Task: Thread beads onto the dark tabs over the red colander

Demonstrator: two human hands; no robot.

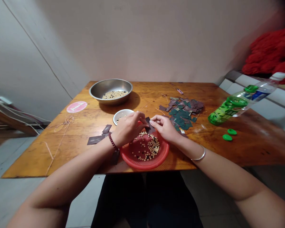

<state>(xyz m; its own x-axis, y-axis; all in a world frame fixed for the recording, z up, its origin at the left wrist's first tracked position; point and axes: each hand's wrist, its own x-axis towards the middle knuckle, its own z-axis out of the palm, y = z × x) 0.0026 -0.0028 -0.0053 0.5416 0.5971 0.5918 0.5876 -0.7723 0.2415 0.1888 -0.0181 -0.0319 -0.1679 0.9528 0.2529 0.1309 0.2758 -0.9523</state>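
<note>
My right hand (165, 128) pinches a small dark, flat piece (150, 126) between thumb and fingers, above the far rim of a red plastic mesh basket (165, 155). Close beside it is my left hand (129, 126), its fingers drawn together at the piece's left side; what they grip, if anything, is hidden. Pale and dark beads (154, 146) lie scattered inside the basket. Partly behind my left hand stands a small white bowl (123, 112) with some beads in it. Several dark flat pieces (96, 139) rest on the table by my left wrist.
A steel basin (95, 94) of beads stands at the back. Right of centre is a heap of dark green and brown pieces (181, 115). Two bottles (230, 107) and green caps (227, 137) are farther right. Left are string (66, 125) and a pink disc (77, 107).
</note>
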